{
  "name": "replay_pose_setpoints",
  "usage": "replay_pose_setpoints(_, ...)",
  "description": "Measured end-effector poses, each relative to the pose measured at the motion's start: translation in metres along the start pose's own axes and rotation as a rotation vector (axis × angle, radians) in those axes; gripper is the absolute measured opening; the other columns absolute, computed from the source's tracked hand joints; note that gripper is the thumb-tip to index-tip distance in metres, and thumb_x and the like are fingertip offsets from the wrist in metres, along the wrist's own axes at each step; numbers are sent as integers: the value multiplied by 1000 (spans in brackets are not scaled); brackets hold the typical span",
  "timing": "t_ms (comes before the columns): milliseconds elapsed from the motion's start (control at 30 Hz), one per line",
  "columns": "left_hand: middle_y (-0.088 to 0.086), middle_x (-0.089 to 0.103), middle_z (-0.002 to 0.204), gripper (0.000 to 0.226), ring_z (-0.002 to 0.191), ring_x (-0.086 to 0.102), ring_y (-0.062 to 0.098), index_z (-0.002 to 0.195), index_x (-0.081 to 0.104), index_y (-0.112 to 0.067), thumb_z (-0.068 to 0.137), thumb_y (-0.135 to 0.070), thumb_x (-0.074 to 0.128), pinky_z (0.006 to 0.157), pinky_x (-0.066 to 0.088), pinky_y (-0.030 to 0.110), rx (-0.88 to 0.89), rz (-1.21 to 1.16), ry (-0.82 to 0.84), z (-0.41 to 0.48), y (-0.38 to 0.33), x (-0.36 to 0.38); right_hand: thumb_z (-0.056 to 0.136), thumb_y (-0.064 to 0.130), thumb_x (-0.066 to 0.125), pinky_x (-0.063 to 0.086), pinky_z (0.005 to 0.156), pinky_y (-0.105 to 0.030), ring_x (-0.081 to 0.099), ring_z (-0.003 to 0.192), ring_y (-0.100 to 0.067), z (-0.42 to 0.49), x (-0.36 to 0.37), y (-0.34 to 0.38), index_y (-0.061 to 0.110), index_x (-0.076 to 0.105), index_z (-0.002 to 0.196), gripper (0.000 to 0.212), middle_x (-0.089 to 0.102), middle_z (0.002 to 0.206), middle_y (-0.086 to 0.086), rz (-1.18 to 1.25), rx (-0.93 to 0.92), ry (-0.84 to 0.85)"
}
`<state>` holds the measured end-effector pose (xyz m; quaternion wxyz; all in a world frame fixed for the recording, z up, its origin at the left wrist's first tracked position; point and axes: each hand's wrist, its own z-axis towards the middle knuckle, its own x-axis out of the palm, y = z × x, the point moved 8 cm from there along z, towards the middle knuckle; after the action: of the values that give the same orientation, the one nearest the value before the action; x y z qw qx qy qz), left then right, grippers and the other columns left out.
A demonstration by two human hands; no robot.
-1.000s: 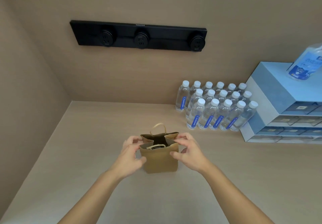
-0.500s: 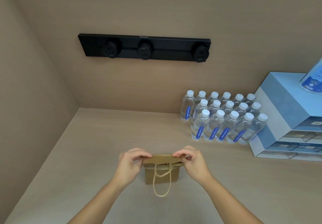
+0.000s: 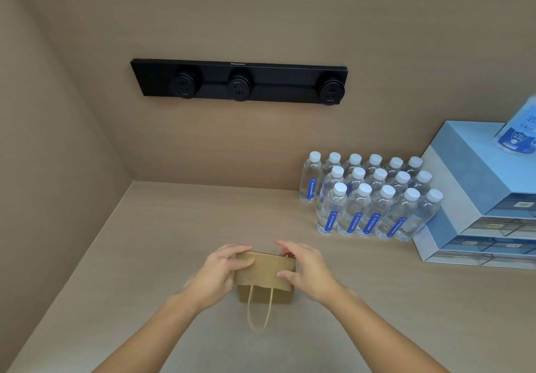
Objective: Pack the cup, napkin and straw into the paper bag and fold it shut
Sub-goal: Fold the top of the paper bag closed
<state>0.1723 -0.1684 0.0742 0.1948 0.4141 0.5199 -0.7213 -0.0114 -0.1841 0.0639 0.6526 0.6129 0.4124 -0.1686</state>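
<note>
Now the paper bag (image 3: 265, 295) stands on the table (image 3: 179, 227) between both hands, left hand (image 3: 223, 271) and right hand (image 3: 307, 269) each clamped on 1 end of its folded-over top, whose crease runs left-right.

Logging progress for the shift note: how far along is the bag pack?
Done: paper bag top is folded over toward the person, no cup, napkin or straw in view outside it. In hand: left hand and right hand grip the folded flap at its ends. Left: flattening the fold and letting go.
</note>
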Motion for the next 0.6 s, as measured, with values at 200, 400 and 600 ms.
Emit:
replay_pose_setpoints(200, -8, 62, 115, 30, 106, 51, 11, 120, 54, -29, 91, -25, 60, 92, 36, 21, -77, 12, 78, 19, -2, 9, 80, 31, 71, 52, 85, -37, 62, 98, -23, 19, 13, 6, 26, 70, 101, 22, 68, 99, 2, -103, 66, 12)
replay_pose_setpoints(400, 3, 75, 96, 17, 96, 56, 22, 104, 73, -20, 92, -20, 61, 83, 40, 23, -98, 31, 73, 36, -7, 15, 82, 35, 68, 53, 70, -33, 61, 79, -27, 25, 23, 10, 25, 70, 94, 15, 69, 77, -5, -103, 89, -12)
replay_pose_setpoints(600, 6, 72, 95, 14, 96, 60, 19, 99, 76, -22, 88, -27, 69, 85, 44, 24, -216, 20, 115, 34, 19, 7, 87, 27, 71, 52, 72, -29, 62, 76, -26, 13, 9, -14, 18, 75, 91, 11, 74, 77, -7, -23, 98, -26)
